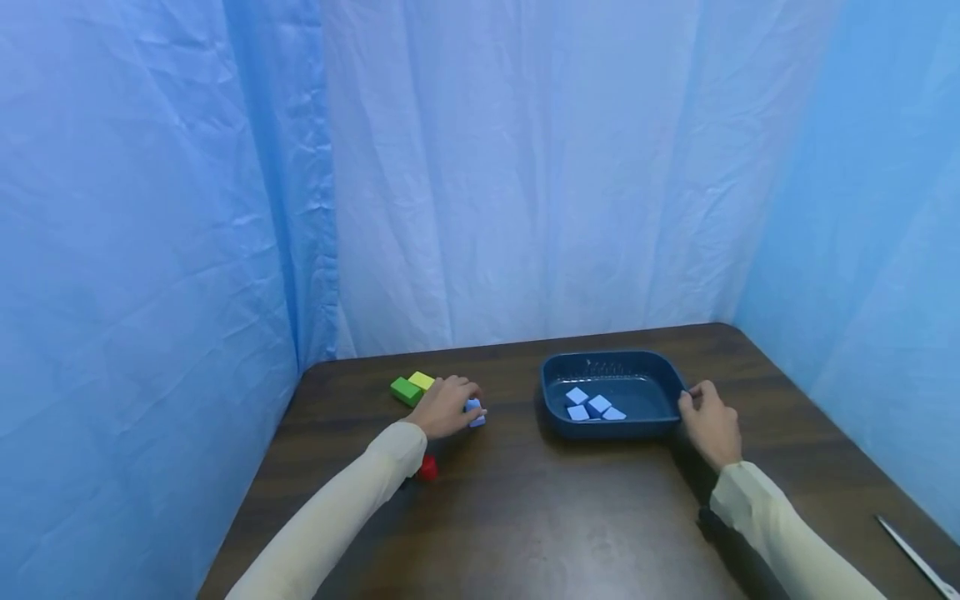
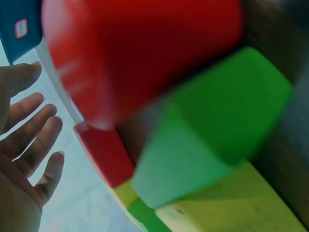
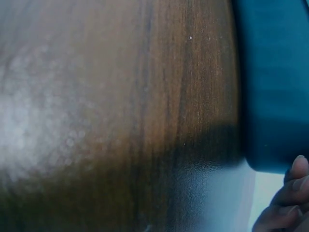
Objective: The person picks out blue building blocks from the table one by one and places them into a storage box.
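My left hand (image 1: 447, 406) reaches over the table beside a light blue block (image 1: 476, 413), thumb and fingertips close around it. In the left wrist view its fingers are spread apart, and no block shows between them. My right hand (image 1: 711, 425) holds the right front corner of a dark blue tray (image 1: 615, 429), thumb at the rim. Several light blue blocks (image 1: 597, 405) lie in the tray's front left part. At the right wrist view's edge, curled fingertips (image 3: 300, 166) meet the tray's corner (image 3: 275, 145).
Green (image 1: 406, 392) and yellow (image 1: 422, 381) blocks lie behind my left hand. A red block (image 1: 427, 468) sits under the left forearm; red (image 2: 145, 53), green (image 2: 217, 111) and yellow (image 2: 236, 203) blocks loom close in the left wrist view. A thin metallic object (image 1: 911, 550) lies at the right edge.
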Action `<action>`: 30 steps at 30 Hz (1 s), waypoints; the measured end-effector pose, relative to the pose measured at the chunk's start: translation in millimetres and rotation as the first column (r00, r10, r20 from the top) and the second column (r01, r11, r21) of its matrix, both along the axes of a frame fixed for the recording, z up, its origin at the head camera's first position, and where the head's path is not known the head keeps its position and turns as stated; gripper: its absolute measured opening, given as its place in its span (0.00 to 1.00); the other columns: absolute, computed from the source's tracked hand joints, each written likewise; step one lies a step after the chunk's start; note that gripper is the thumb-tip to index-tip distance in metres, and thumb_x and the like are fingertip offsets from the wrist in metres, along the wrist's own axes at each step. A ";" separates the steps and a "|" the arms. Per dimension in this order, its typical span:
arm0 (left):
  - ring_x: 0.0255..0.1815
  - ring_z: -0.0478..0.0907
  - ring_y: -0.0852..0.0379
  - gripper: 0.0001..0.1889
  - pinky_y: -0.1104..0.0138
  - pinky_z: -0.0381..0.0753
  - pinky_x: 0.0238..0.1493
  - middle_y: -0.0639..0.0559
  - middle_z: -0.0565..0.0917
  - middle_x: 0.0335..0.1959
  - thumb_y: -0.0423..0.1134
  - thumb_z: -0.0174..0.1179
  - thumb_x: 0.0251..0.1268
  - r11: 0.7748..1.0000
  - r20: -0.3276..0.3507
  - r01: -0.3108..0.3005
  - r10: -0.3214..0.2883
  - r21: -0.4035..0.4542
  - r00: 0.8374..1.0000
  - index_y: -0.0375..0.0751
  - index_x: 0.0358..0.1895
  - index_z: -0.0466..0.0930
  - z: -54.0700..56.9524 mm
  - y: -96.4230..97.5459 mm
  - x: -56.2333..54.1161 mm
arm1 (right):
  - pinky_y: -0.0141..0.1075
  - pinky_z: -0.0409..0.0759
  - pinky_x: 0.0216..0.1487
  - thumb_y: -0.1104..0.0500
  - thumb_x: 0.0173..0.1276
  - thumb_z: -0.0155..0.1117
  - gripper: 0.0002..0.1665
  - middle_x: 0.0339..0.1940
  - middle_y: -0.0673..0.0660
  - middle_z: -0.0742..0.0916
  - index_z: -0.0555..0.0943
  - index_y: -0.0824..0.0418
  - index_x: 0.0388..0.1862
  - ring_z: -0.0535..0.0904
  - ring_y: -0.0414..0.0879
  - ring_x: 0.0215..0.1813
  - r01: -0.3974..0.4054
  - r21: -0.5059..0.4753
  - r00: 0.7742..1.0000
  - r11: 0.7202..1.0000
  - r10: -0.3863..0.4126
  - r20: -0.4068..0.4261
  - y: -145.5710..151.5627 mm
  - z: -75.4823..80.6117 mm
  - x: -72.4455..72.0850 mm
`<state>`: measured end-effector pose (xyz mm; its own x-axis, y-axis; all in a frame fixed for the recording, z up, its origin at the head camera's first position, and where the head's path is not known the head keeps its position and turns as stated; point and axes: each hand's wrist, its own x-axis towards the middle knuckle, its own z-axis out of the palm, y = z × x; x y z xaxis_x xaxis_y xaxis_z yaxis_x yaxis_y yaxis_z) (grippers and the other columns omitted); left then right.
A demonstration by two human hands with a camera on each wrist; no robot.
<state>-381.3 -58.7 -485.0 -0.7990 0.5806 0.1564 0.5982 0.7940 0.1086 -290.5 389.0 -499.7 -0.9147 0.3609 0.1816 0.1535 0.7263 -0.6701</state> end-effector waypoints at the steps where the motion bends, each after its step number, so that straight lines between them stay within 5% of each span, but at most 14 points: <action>1: 0.54 0.78 0.54 0.20 0.55 0.77 0.57 0.53 0.85 0.51 0.55 0.66 0.70 1.000 0.007 -0.007 0.007 -0.007 1.000 0.47 0.56 0.85 -0.6 -1.8 0.0 | 0.53 0.75 0.38 0.47 0.82 0.45 0.23 0.48 0.71 0.83 0.71 0.66 0.57 0.80 0.63 0.41 -0.002 -0.002 1.000 1.000 0.002 0.001 0.3 0.2 0.2; 14: 0.57 0.75 0.49 0.30 0.53 0.76 0.62 0.48 0.83 0.60 0.58 0.70 0.64 0.991 0.068 -0.108 0.114 -0.080 0.991 0.45 0.64 0.82 -5.7 -4.2 1.3 | 0.49 0.74 0.35 0.46 0.82 0.45 0.24 0.46 0.69 0.83 0.71 0.65 0.57 0.79 0.59 0.38 -0.001 -0.013 1.000 1.000 0.001 0.022 1.2 -0.4 4.4; 30: 0.45 0.74 0.53 0.32 0.58 0.77 0.50 0.49 0.87 0.52 0.58 0.73 0.60 0.988 0.075 -0.078 0.089 -0.137 0.993 0.41 0.61 0.84 -7.0 -5.0 -4.3 | 0.44 0.71 0.32 0.47 0.82 0.45 0.22 0.40 0.66 0.82 0.72 0.64 0.55 0.77 0.56 0.33 0.004 -0.007 1.000 1.000 -0.004 0.004 -3.0 2.5 4.1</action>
